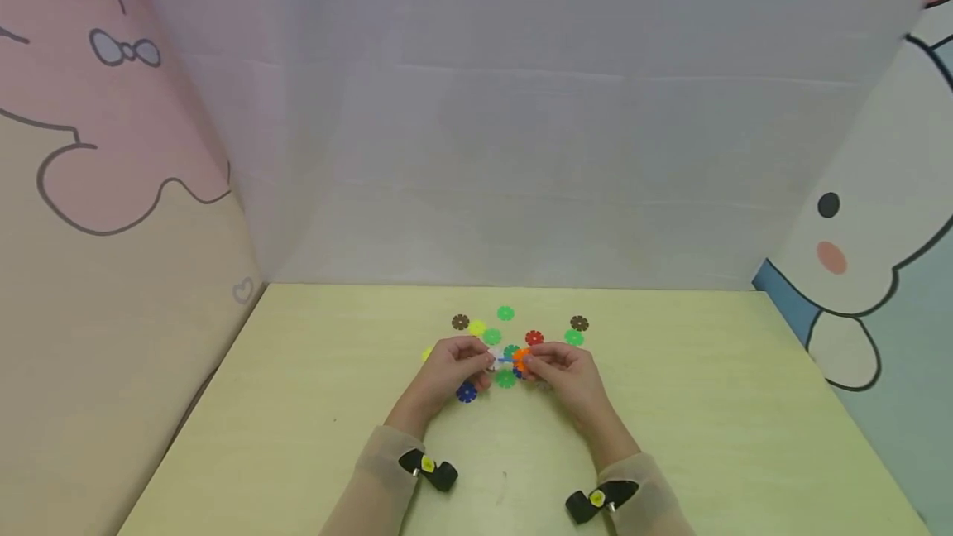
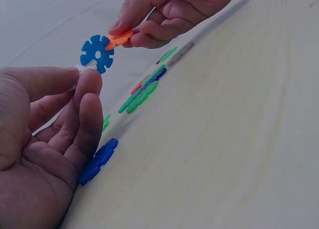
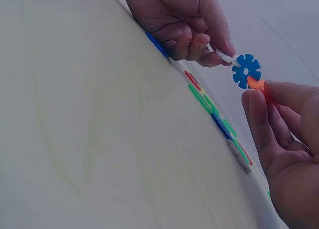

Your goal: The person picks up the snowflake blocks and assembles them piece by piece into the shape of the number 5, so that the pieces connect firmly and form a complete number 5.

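Between the two hands a blue notched plastic disc (image 2: 97,54) is joined to a white notched disc (image 3: 227,57) on one side and an orange notched disc (image 2: 119,39) on the other. My left hand (image 1: 452,364) pinches the white disc between thumb and fingers. With thumb and fingertips, my right hand (image 1: 569,375) pinches the orange disc. Fingers cover much of the white and orange pieces. The joined discs are held above the table, over a scatter of loose discs. A dark blue disc (image 1: 466,392) lies just below the left hand.
Loose notched discs lie flat on the pale wooden table (image 1: 298,404): green (image 1: 505,313), brown (image 1: 460,322), red (image 1: 533,337), yellow (image 1: 477,327) and others. A pale curtain (image 1: 476,147) hangs behind the table's far edge. Printed cartoon panels stand at both sides.
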